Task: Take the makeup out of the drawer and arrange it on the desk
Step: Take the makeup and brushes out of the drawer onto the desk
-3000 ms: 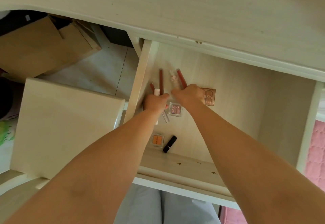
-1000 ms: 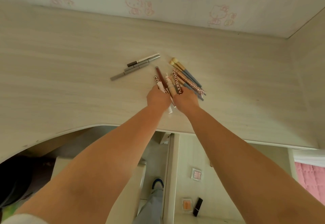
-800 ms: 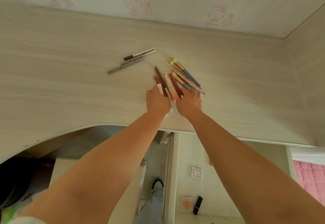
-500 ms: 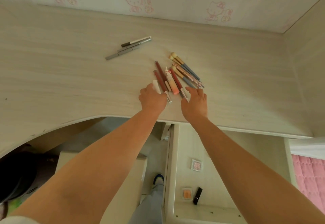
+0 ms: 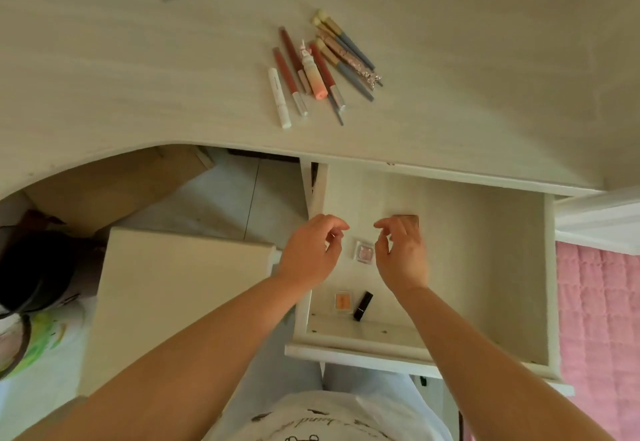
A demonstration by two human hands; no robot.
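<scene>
Open drawer: pink compact, orange compact, lipstick.

Soft, even daylight; wide-angle bending at the edges, slight overall blur.

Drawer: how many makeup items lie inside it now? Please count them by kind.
Square compacts: 2 (pink compact, orange compact)
Black lipstick: 1
Brown palette, partly hidden: 1
Total: 4
</scene>
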